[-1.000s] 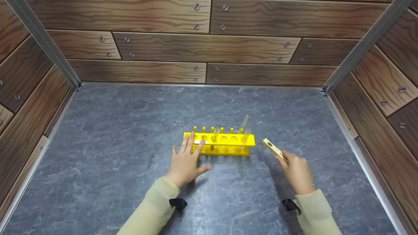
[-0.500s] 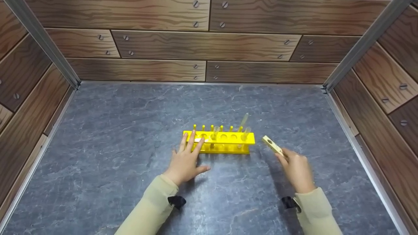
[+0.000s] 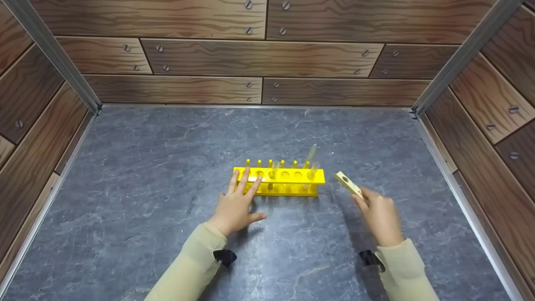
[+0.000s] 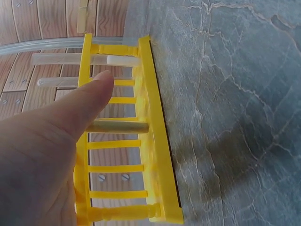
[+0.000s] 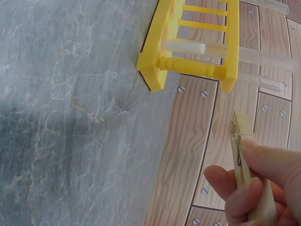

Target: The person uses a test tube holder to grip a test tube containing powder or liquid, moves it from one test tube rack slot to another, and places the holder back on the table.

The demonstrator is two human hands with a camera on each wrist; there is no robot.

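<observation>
A yellow test tube rack [image 3: 288, 181] stands upright on the grey surface. My left hand [image 3: 233, 209] rests straight, spread fingers on the rack's left end; its thumb points right, apart from it. One test tube [image 3: 275, 168] with brownish contents sits in a middle hole. Another test tube [image 3: 313, 169], holding something white [image 5: 190, 47], stands in the right-end hole. Behind it, a third tube [image 3: 311, 153] sits over the rear peg at the right. To the right of the rack, my right hand [image 3: 381, 215] grips a wooden test tube clamp [image 3: 349, 184] whose head points toward the rack, apart from it.
Wood-patterned panels [image 3: 263, 58] enclose the grey marbled surface [image 3: 175, 138] at the back and both sides. Metal strips [image 3: 472, 200] run along the surface's edges. A dark band [image 3: 225, 258] is on the left wrist, another [image 3: 371, 259] on the right.
The head view has shifted slightly. Both hands, the rack, its tubes and the test tube clamp keep their places relative to one another.
</observation>
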